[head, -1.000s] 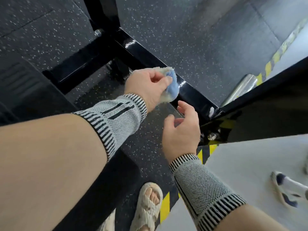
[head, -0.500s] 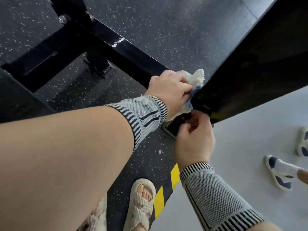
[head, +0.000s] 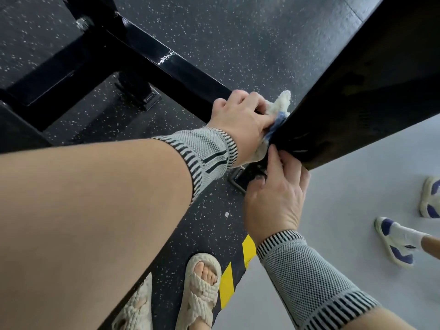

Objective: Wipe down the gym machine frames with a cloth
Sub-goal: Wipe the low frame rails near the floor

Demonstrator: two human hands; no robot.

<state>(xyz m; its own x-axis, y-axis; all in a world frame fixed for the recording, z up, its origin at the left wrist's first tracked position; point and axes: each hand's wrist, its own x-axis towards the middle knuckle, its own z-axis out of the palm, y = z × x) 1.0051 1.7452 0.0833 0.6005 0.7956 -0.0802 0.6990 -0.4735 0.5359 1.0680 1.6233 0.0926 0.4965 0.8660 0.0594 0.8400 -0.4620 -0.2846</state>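
Right hand [head: 273, 201] shifted up, fingers flat on beam [head: 357, 91]; left hand [head: 240, 120] grips crumpled white-blue cloth [head: 281, 106].

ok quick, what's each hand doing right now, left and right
Left hand: closed on the cloth, pressing it against the black frame beam.
Right hand: holds nothing, fingers resting on the beam's lower end.
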